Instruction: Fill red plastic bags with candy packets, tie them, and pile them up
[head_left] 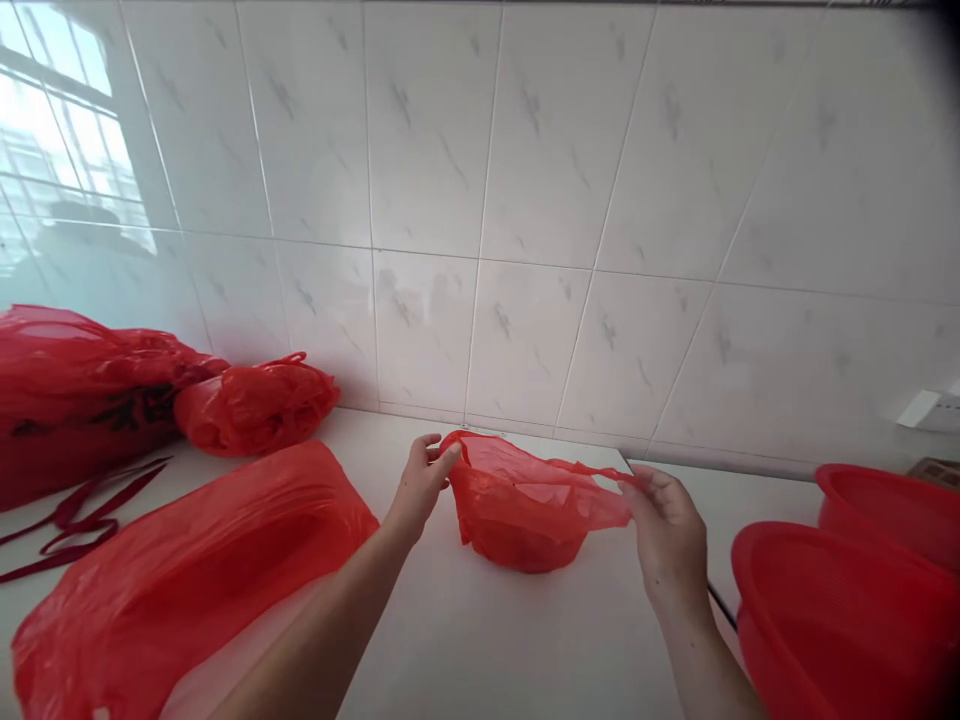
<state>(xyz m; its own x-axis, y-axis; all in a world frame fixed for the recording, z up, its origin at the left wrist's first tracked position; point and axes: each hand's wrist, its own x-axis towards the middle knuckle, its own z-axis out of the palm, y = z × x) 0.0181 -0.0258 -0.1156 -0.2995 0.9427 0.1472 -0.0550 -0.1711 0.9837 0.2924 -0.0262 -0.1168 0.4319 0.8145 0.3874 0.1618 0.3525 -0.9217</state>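
A thin red plastic bag (525, 500) is stretched between my two hands over the white tabletop, its lower part rounded; what is inside, if anything, I cannot make out. My left hand (424, 480) pinches the bag's upper left edge between thumb and fingers. At the opposite side, my right hand (667, 525) grips a handle loop and pulls it out to the right. Beside my left forearm lies a flat stack of red plastic bags (225, 550).
Two red plastic baskets (780, 580) stand at the right. A knotted red bag (259, 405) and a large stuffed red bag (67, 420) lie at the left, near dark red straps (82, 520). A tiled wall (427, 200) closes off the back. A white socket strip (930, 410) is at far right.
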